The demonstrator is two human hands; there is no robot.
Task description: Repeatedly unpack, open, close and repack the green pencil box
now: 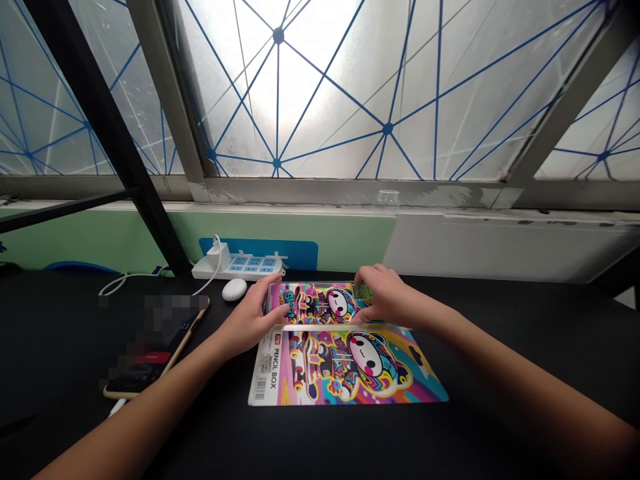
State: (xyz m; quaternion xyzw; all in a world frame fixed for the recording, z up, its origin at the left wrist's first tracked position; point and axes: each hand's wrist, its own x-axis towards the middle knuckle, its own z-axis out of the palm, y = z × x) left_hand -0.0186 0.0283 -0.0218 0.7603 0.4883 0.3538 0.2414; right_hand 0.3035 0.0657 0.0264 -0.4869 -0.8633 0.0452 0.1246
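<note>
Left hand (pixel 249 321) and right hand (pixel 387 298), fingers (pixel 373 280) curled, clasp both ends of a cartoon-printed pencil box (pixel 320 304) at lower centre, atop its printed card (pixel 345 367) on the black surface (pixel 500 347); whether it is open cannot be told.

One left hand (pixel 249 321), one right hand (pixel 384 298). One upper pencil box panel (pixel 315 303), one lower pencil box panel (pixel 345 367). One smartphone (pixel 155 347), one power strip (pixel 245 267), one plug charger (pixel 219 255), one white oval object (pixel 234 289).

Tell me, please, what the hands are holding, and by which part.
A pencil box: the left hand at its left end, the right hand at its right.
</note>
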